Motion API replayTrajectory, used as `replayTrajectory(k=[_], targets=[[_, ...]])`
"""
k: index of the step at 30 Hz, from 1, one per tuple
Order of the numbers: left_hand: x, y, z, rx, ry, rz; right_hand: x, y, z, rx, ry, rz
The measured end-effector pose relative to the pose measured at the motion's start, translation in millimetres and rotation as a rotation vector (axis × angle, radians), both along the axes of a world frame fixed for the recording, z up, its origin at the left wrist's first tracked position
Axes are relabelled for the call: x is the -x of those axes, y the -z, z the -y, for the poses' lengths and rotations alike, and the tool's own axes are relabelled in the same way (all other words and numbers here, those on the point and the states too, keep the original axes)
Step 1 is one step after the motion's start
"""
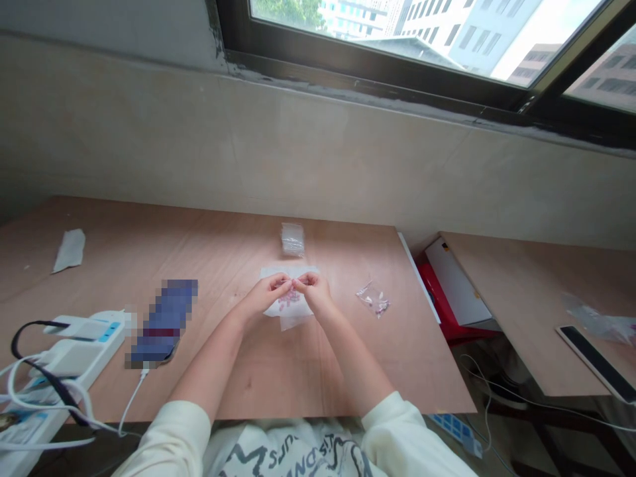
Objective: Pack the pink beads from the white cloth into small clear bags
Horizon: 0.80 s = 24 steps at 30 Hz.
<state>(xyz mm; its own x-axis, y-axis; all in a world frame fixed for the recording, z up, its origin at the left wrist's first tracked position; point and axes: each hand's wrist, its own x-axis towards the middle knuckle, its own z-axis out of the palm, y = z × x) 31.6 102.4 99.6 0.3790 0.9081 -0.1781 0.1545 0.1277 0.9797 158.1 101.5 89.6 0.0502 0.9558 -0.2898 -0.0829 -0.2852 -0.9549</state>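
From where I stand, the person's left hand [271, 289] and right hand [318, 290] meet over a white sheet [304, 308] on the wooden worktop [209, 242], fingers [284, 285] pinched together; whatever sits between them is too small to make out. Small pink pieces [287, 302] lie on the sheet just below. Beyond it sits a clear plastic packet [293, 240], and over to the right a little clear bag [373, 299] with bits inside. Off to the left, a blurred-out phone [166, 318] lies near a white power strip [112, 329], and a torn paper scrap [70, 250] lies farther back.

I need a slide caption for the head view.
Left hand and right hand close together above pink pieces on a white sheet.
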Motion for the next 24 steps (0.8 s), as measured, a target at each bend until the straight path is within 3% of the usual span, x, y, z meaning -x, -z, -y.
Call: replayTrajectory(k=[3, 6, 15, 19, 24], targets=[[3, 0.5, -1, -0.026, -0.007, -0.010, -6, -1, 1, 0.065, -0.067, -0.111], [7, -0.3, -4, -0.041, -0.015, -0.021, -10, -2, 0, 0.038, -0.053, -0.164], [19, -11.8, -4, -0.054, -0.107, -0.043, -8, -15, -6, -0.013, -0.085, -0.123], [25, -12.1, 0, -0.010, -0.122, -0.029, -10, -10, -6, -0.014, -0.124, -0.084], [29, -4.3, 6, -0.011, -0.119, -0.027, -8, -2, -2, -0.054, -0.067, -0.065]])
